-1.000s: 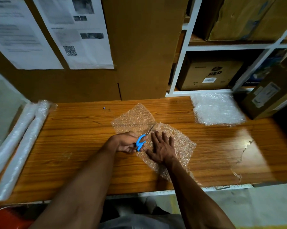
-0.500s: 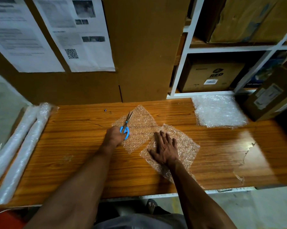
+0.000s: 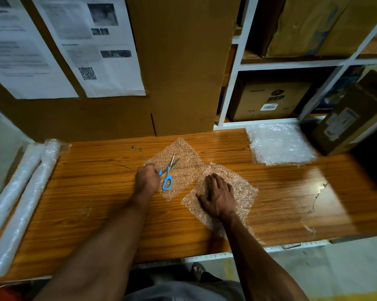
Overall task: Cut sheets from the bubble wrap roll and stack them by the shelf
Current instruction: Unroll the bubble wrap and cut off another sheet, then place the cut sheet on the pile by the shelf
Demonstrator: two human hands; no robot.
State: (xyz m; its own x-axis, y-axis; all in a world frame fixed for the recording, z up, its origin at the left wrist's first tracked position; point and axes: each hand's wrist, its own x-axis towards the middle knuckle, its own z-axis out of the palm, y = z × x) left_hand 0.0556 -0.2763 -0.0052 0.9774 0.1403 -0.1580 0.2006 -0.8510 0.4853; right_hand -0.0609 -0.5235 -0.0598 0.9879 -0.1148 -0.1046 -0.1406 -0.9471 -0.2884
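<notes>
Far left edge of the wooden surface [image 3: 96, 203]: two bubble wrap rolls [image 3: 20, 203] lying side by side, running front to back. Wall behind has printed papers [image 3: 92, 46] w/ a QR code, taped on cardboard.

Centre-left: left hand [image 3: 147, 179] sits at the left edge of a cut sheet [image 3: 183, 157], fingers curled, right next to blue-handled scissors [image 3: 169, 172]. Scissors lie on that sheet, blades pointing away from the person, slightly apart. Can't tell if fingers actually hold the handle or just touch it.

Centre-right: right hand [image 3: 219, 195] flat, fingers straight & spread, pressing down a second sheet [image 3: 244, 192]. This sheet's far corner touches or overlaps the first one; its near corner reaches twd the front edge of the surface.

Right, at the back: stack of cut sheets [image 3: 278, 146] just in front of the white shelf [image 3: 231, 94], beside a tilted cardboard box [image 3: 352, 118]. Shelf holds more boxes, one marked RED.
</notes>
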